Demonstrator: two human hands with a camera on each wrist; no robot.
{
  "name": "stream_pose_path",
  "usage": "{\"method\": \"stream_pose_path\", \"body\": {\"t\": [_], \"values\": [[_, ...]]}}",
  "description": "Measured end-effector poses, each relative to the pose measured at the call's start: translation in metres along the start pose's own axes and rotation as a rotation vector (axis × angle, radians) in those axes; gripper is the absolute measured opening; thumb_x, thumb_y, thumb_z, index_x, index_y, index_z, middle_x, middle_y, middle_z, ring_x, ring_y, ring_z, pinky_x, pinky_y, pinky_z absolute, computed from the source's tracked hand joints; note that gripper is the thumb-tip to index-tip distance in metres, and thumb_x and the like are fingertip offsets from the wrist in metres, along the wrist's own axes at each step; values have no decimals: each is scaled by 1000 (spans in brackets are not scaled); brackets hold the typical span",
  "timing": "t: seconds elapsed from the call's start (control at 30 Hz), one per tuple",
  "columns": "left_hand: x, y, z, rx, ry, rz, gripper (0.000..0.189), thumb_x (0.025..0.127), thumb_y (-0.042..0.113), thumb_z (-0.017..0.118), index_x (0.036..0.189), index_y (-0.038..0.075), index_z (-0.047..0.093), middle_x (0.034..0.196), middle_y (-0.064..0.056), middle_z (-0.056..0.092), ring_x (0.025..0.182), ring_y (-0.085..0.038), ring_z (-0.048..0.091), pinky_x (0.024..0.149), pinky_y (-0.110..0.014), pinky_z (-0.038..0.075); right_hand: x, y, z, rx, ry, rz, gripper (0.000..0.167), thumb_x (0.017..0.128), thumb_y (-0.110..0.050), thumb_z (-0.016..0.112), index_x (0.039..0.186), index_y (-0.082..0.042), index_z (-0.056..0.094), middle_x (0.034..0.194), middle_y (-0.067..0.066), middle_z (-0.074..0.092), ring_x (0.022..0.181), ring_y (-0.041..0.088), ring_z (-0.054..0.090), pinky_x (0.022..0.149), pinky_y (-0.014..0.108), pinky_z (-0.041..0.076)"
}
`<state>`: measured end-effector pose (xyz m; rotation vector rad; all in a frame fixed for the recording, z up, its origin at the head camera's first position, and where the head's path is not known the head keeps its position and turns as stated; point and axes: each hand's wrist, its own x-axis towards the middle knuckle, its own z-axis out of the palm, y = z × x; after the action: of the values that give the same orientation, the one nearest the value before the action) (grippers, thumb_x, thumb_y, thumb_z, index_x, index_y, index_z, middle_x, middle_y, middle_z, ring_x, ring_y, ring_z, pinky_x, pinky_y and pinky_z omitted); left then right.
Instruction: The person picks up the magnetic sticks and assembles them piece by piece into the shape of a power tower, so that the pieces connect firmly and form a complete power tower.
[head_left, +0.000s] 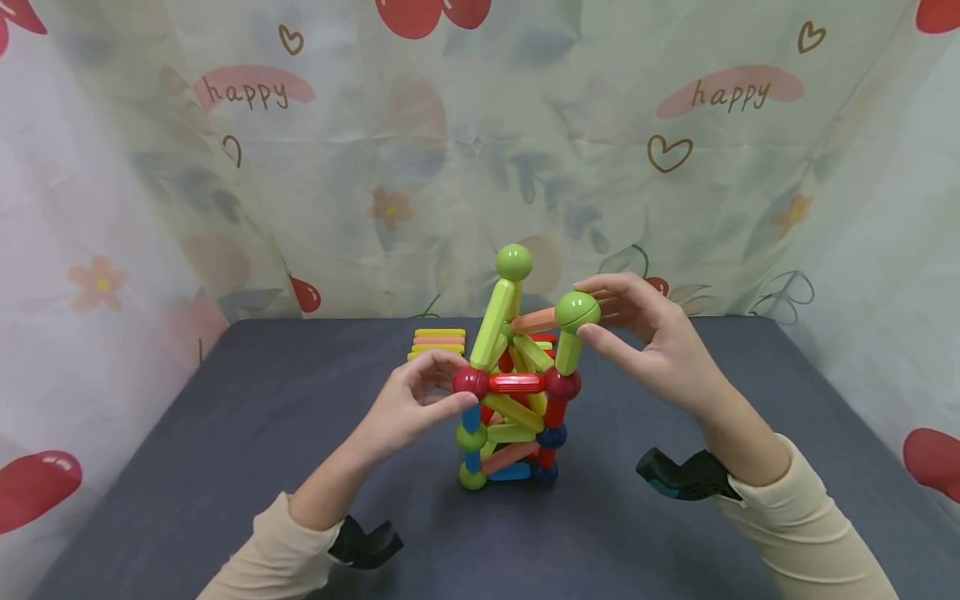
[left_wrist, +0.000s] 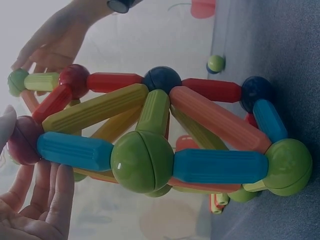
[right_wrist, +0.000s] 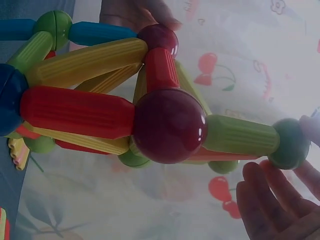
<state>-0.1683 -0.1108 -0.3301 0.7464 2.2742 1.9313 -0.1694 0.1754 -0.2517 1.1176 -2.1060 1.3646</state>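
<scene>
A tower of colored magnetic rods and balls stands on the dark table (head_left: 315, 450). My left hand (head_left: 408, 406) holds the dark red ball (head_left: 470, 382) at the tower's upper left corner, thumb in front and fingers behind. With thumb and fingertips, my right hand (head_left: 663, 346) pinches a green ball (head_left: 577, 310). That ball sits on a short green rod (right_wrist: 242, 133), which rises from another dark red ball (right_wrist: 170, 126). An orange rod (head_left: 536, 320) runs from the green ball toward the tower's back. The highest point is a green ball (head_left: 514, 262) on slanting yellow-green rods.
Behind the tower on the left lies a row of yellow and orange rods (head_left: 438, 342). Red rods (head_left: 543, 338) show behind it, partly hidden. A loose green-and-blue ball (left_wrist: 215, 64) appears in the left wrist view. A printed curtain (head_left: 480, 158) hangs behind the table.
</scene>
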Motion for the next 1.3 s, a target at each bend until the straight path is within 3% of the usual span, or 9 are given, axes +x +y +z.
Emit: {"method": "stream_pose_path", "body": {"t": [0.33, 0.53, 0.77, 1.1, 1.3], "values": [[-2, -8, 3, 67, -30, 55, 40, 84, 2, 72, 119, -2, 54, 113, -19, 61, 92, -11, 64, 83, -29, 57, -1, 5, 1, 56, -15, 17, 37, 88, 6, 62, 123, 7, 51, 107, -5, 63, 91, 9, 64, 78, 19, 52], [-5, -7, 6, 97, -1, 69, 37, 83, -1, 72, 116, -2, 54, 110, -19, 63, 88, -13, 64, 80, -28, 57, 0, 11, 3, 187, -36, -19, 36, 91, 6, 59, 126, 6, 50, 109, -1, 64, 90, 12, 65, 75, 20, 51], [-13, -2, 13, 126, 63, 75, 41, 80, -2, 76, 114, 1, 53, 103, -16, 64, 81, -10, 65, 75, -28, 58, 8, 20, 7, 240, -64, 76, 38, 95, 5, 51, 133, 5, 46, 114, -2, 63, 100, 12, 65, 85, 23, 54], [-26, 0, 29, 92, 117, 79, 41, 80, -2, 75, 113, 3, 50, 97, -16, 61, 80, -9, 65, 73, -30, 59, 29, 42, 17, 391, -145, 195, 40, 103, -16, 44, 143, -11, 44, 122, 0, 58, 112, 14, 61, 95, 28, 51], [-28, 0, 39, 82, 133, 90, 34, 84, 2, 72, 111, 2, 52, 92, -15, 61, 78, -9, 64, 72, -28, 59, 41, 52, 26, 549, -188, 201, 36, 104, -24, 43, 139, -25, 48, 127, 2, 52, 116, 13, 58, 98, 30, 50]]}}
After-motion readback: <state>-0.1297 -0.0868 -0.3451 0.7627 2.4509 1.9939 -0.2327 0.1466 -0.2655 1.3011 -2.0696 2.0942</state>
